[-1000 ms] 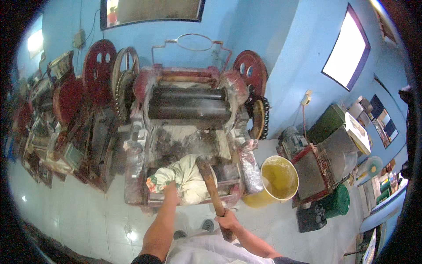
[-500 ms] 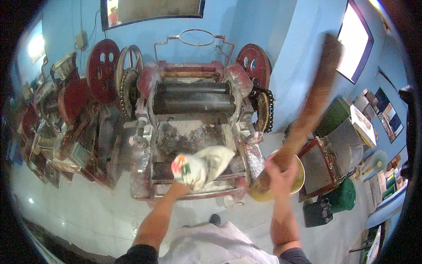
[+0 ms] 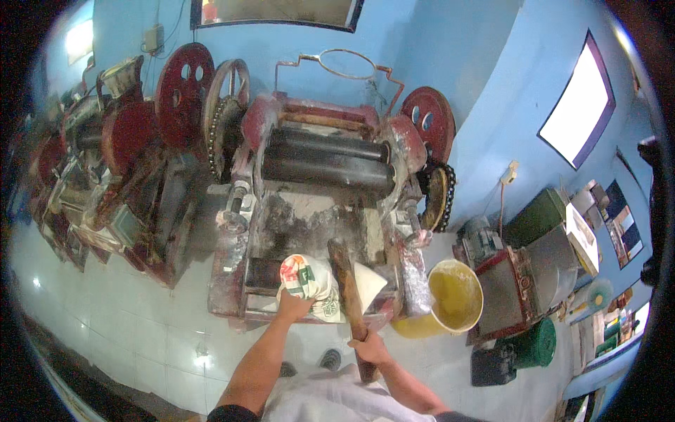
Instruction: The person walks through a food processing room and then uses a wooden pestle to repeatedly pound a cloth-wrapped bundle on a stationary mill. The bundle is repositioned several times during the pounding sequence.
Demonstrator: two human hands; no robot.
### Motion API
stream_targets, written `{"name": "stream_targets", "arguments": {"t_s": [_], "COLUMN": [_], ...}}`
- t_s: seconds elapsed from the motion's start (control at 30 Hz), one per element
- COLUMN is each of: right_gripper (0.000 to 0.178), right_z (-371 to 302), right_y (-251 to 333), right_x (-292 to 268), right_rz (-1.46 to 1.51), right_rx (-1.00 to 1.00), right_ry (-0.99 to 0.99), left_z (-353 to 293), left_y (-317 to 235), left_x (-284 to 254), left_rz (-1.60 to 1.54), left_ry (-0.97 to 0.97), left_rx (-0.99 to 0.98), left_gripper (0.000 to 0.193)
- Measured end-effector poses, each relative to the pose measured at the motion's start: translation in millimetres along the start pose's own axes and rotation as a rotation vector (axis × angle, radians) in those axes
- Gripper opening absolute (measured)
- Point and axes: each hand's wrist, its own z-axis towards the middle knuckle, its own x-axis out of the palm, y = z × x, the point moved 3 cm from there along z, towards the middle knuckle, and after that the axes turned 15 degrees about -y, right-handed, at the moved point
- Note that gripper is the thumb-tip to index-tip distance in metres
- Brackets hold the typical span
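Note:
My left hand (image 3: 294, 307) is closed on a white cloth sack (image 3: 325, 290) with red and green print, bunched up at the front edge of the roller machine (image 3: 232, 288). My right hand (image 3: 373, 348) grips a long brown wooden stick (image 3: 349, 292) near its lower end. The stick leans away from me, its far end over the machine's floury bed (image 3: 309, 211). It passes in front of the sack; whether the two touch I cannot tell. A pale corner of cloth (image 3: 368, 287) shows to the right of the stick. Beyond the bed are two dark rollers (image 3: 327, 169).
A yellow bucket (image 3: 479, 309) stands on the floor right of the machine. Farther right are a black container (image 3: 493, 366) and a green bin (image 3: 540, 341). Red flywheels (image 3: 184, 95) and exposed chains (image 3: 214, 137) flank the rollers. More machinery (image 3: 123, 204) fills the left side.
The wooden stick, earlier raised over the bucket at right, has swung down and left to the machine's front. My right hand moved with it. My left hand still grips the sack.

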Motion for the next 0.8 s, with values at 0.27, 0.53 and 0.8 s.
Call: {"name": "stream_targets", "arguments": {"t_s": [0.27,0.53,0.8], "right_gripper": [0.04,0.038,0.052], "right_z": [0,-5,26], "right_y": [97,99,16], "right_x": [-98,-80,-28], "right_rz": [0.19,0.344,-0.127], "right_rx": [-0.365,-0.551,0.095], "right_ry": [-0.387,-0.655,0.064], "left_z": [42,73,13], "left_y": [-78,-82,-108], "left_x": [-9,-2,-15], "left_rz": [0.52,0.559,0.57], "left_ry": [-0.088,-0.072,-0.463], "left_rx": [0.104,0.086,0.051], "left_gripper": [0.11,0.093,0.086]}}
